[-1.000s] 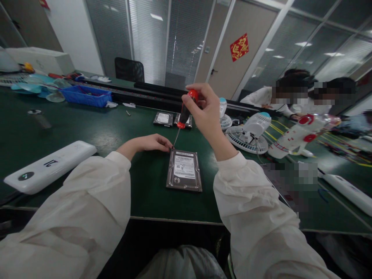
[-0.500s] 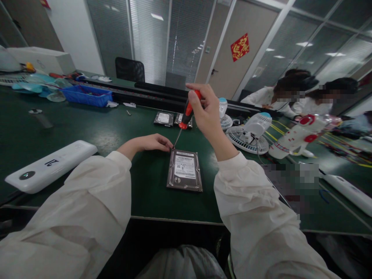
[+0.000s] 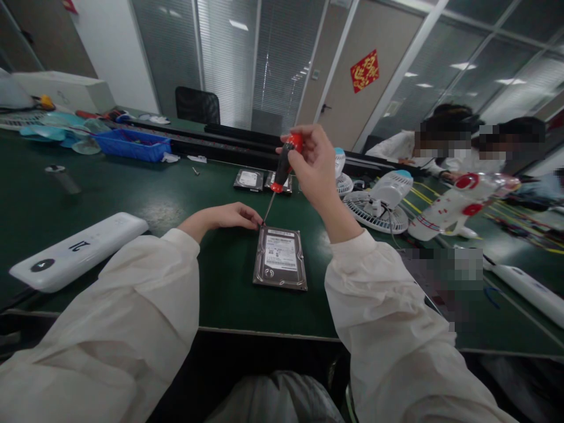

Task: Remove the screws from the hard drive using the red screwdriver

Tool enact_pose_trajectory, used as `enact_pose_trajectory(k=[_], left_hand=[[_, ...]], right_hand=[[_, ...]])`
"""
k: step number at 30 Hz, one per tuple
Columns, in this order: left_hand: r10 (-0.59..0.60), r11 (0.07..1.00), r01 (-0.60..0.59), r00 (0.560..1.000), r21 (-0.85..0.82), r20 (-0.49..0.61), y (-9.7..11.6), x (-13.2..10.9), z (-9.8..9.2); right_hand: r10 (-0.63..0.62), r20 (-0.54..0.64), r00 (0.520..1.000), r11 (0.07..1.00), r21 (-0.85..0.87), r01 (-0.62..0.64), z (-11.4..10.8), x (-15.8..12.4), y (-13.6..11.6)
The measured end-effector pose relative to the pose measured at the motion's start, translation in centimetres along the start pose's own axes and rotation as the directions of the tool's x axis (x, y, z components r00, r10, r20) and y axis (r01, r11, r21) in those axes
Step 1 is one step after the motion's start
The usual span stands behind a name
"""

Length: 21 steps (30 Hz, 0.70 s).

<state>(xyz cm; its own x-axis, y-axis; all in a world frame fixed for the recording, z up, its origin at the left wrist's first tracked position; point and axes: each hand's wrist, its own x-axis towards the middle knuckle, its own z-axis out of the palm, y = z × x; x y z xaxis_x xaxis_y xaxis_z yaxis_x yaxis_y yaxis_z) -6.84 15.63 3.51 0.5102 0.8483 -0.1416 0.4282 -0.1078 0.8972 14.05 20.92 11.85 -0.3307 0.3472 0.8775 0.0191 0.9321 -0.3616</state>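
A metal hard drive [image 3: 280, 258] with a white label lies flat on the green table [image 3: 158, 200] in front of me. My right hand [image 3: 314, 170] is closed round the red and black handle of a screwdriver [image 3: 281, 168], whose tip rests at the drive's far left corner. My left hand [image 3: 229, 216] lies on the table beside that corner, fingers pinched together at the screwdriver's tip. What they hold, if anything, is too small to see.
Two more hard drives [image 3: 249, 179] lie further back. A long white device [image 3: 77, 250] sits at the left, a blue tray [image 3: 131, 144] at the far left, small white fans [image 3: 379, 201] and a white and red tool [image 3: 453, 204] at the right. Two people in white sit beyond.
My right hand has turned the screwdriver's handle slightly between the fingers; the tip stays at the same corner. My left hand and the drive have not moved.
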Motion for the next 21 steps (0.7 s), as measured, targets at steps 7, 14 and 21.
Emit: enact_pose_trajectory(k=[7,14,21], left_hand=[[-0.014,0.999,0.014,1.0,0.035,0.005,0.1,-0.1,-0.1],[-0.01,0.999,0.01,1.0,0.041,0.006,-0.1,0.0,-0.1],[0.004,1.0,-0.004,1.0,0.03,0.006,0.0,0.0,0.0]], right_hand=[[0.018,-0.022,1.0,0.989,-0.143,-0.021,-0.4,0.1,-0.3],[0.036,0.135,0.99,0.999,0.009,-0.038,-0.6,0.4,0.5],[0.036,0.171,0.985,0.999,0.018,-0.04,-0.4,0.5,0.1]])
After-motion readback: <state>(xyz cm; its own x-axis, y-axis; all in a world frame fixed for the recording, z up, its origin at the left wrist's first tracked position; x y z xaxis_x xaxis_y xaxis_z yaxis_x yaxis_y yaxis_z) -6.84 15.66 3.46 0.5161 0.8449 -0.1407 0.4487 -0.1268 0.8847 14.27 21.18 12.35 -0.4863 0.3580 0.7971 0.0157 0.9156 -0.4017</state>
